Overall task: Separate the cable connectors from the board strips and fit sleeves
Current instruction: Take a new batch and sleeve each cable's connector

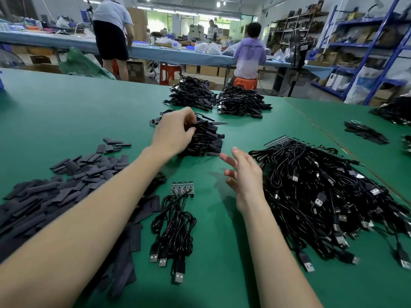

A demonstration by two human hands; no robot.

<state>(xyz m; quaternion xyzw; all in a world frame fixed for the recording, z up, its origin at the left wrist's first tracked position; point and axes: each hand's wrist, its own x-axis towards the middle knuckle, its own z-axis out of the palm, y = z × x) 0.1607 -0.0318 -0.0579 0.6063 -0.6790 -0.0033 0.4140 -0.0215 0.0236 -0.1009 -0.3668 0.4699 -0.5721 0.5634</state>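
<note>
Two hands work: the left hand (pixel 172 133) grips the sleeved-cable pile (pixel 205 138) (apparently setting down a finished piece), the right hand (pixel 243 174) hovers spread and empty. Next, likely, it takes the small board strip (pixel 182 188) with cables; loose sleeves (pixel 66 187) lie left on the tabletop (pixel 66 103).

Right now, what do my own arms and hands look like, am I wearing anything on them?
Nothing worn that shows: the left hand and right hand are bare, without gloves, rings or watch. Both forearms are bare to the frame's edge; no sleeve or wrist strap is in view.
</note>
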